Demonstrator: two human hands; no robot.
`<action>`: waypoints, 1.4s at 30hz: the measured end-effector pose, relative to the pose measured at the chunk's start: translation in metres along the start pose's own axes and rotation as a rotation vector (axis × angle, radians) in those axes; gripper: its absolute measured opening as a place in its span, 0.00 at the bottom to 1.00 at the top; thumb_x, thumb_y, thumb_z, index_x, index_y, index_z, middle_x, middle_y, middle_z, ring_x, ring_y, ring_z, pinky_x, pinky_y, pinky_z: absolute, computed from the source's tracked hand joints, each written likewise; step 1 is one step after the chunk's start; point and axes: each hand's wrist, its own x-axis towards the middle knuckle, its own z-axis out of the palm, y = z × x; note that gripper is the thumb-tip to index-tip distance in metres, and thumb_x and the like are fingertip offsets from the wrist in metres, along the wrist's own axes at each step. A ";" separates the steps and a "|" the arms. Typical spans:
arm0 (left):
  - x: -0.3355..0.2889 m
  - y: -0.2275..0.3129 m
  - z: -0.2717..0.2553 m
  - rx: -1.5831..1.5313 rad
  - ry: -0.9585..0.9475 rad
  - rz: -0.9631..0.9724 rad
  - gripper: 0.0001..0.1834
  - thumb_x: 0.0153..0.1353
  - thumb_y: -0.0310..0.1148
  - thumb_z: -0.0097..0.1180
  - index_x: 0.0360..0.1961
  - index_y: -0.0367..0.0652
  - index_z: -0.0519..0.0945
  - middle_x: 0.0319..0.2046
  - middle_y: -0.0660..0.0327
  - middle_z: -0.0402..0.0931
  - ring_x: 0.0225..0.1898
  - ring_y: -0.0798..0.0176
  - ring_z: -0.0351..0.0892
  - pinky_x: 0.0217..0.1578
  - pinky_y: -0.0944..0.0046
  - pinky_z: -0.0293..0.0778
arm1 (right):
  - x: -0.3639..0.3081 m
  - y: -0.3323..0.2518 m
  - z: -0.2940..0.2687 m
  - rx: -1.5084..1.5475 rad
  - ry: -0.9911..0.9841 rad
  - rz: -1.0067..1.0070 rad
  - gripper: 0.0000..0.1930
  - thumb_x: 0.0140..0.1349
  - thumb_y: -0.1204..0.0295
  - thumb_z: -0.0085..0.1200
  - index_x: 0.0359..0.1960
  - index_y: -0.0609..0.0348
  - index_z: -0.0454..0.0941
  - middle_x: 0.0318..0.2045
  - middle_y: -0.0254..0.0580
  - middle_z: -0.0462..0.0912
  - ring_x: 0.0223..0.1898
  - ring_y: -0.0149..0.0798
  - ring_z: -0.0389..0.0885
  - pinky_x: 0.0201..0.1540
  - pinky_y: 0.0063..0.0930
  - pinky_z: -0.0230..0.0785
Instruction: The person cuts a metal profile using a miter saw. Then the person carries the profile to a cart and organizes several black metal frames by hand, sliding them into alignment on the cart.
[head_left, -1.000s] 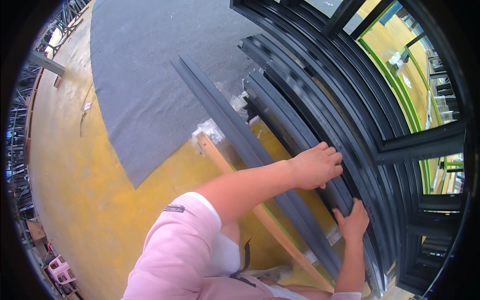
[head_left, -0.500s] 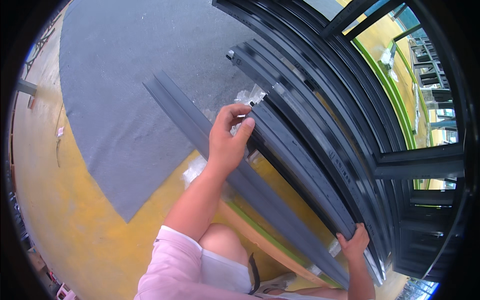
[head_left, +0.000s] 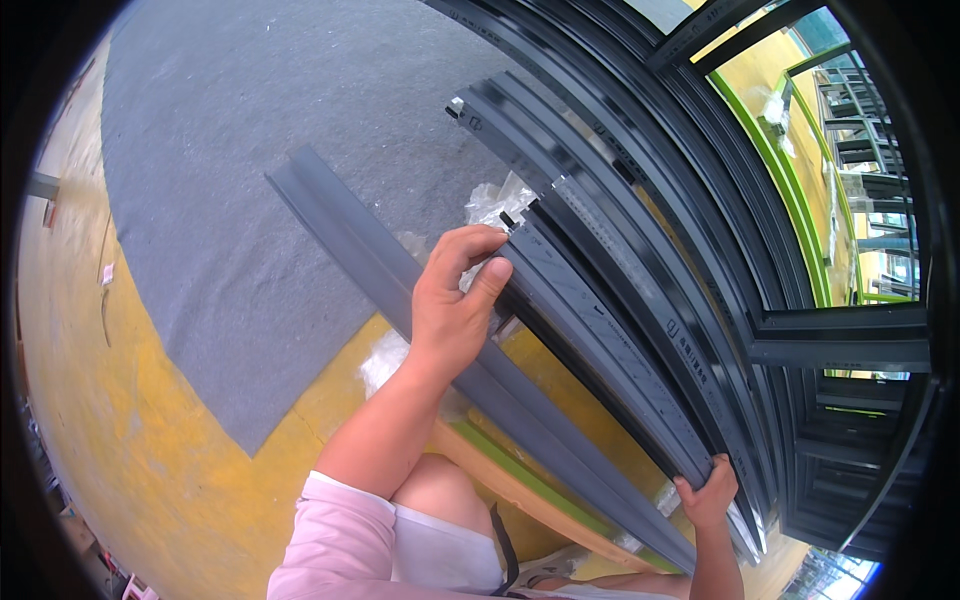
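Observation:
A long dark grey metal profile [head_left: 606, 335] slants from the middle of the view down to the right. Near its upper end, my left hand [head_left: 458, 300] grips the edge, fingers curled over the top and thumb alongside. Toward its lower end, my right hand [head_left: 709, 492] is closed around the same profile. Another grey channel profile [head_left: 340, 225] lies to the left, passing beneath my left forearm. Several more dark profiles [head_left: 520, 135] lie close along the right side. Crumpled clear plastic [head_left: 490, 203] sits just beyond my left hand.
A grey cloth [head_left: 230, 200] covers part of the yellow floor [head_left: 190, 395]. Below the profiles runs an orange and green beam [head_left: 510, 487] with plastic wrap [head_left: 383, 362] near its end. Large dark frames [head_left: 840, 335] stand at the right.
The held profile's upper end sits slightly lower in view, with my left hand still on it. More of the plastic beyond shows. The whole view has shifted a little.

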 end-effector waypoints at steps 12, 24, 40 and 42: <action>0.002 0.002 0.000 0.089 -0.004 0.014 0.12 0.75 0.34 0.57 0.55 0.43 0.79 0.53 0.66 0.76 0.51 0.69 0.74 0.55 0.67 0.71 | 0.005 -0.004 -0.002 0.020 0.005 0.024 0.38 0.45 0.44 0.71 0.46 0.64 0.71 0.39 0.58 0.79 0.38 0.65 0.79 0.40 0.55 0.71; 0.001 0.002 0.001 -0.050 -0.009 -0.080 0.13 0.74 0.35 0.59 0.56 0.44 0.78 0.52 0.70 0.75 0.48 0.75 0.71 0.51 0.72 0.69 | 0.004 -0.007 -0.002 0.017 0.009 0.048 0.36 0.43 0.48 0.73 0.44 0.63 0.70 0.38 0.58 0.79 0.38 0.64 0.79 0.41 0.55 0.71; 0.002 0.007 0.000 -0.098 0.013 -0.096 0.12 0.71 0.33 0.62 0.52 0.42 0.81 0.53 0.64 0.78 0.52 0.67 0.79 0.57 0.64 0.74 | 0.004 -0.003 -0.002 0.047 0.011 0.007 0.37 0.48 0.45 0.71 0.46 0.63 0.70 0.39 0.59 0.79 0.38 0.65 0.79 0.41 0.55 0.72; 0.002 0.005 0.001 -0.112 0.013 -0.106 0.12 0.70 0.32 0.62 0.51 0.41 0.81 0.53 0.64 0.78 0.52 0.67 0.79 0.57 0.65 0.74 | 0.003 -0.001 -0.001 0.036 0.001 0.013 0.38 0.47 0.44 0.71 0.46 0.63 0.70 0.39 0.59 0.79 0.38 0.65 0.80 0.40 0.55 0.72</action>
